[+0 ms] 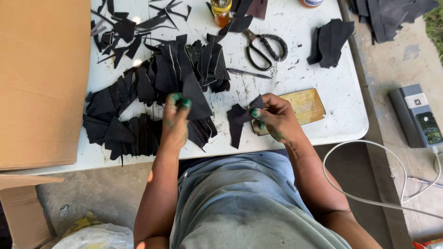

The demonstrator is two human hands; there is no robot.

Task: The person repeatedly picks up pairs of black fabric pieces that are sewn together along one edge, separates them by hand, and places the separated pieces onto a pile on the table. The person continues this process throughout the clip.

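My left hand (175, 121), with green-stained fingertips, pinches a dark triangular leather piece (196, 102) above rows of overlapping black cut pieces (143, 85) on the white table (332, 92). My right hand (274, 119) grips another black leather piece (237, 121) near the table's front edge. It rests partly over a flat yellowish wooden template (308, 105). The two hands are apart, each with its own piece.
Black-handled scissors (263, 46) and a dark pen (249, 73) lie behind the hands. A small pile of black pieces (330, 41) sits at the right. A cardboard sheet (41, 78) covers the table's left. A grey device (417, 115) with a white cable (369, 147) lies on the floor to the right.
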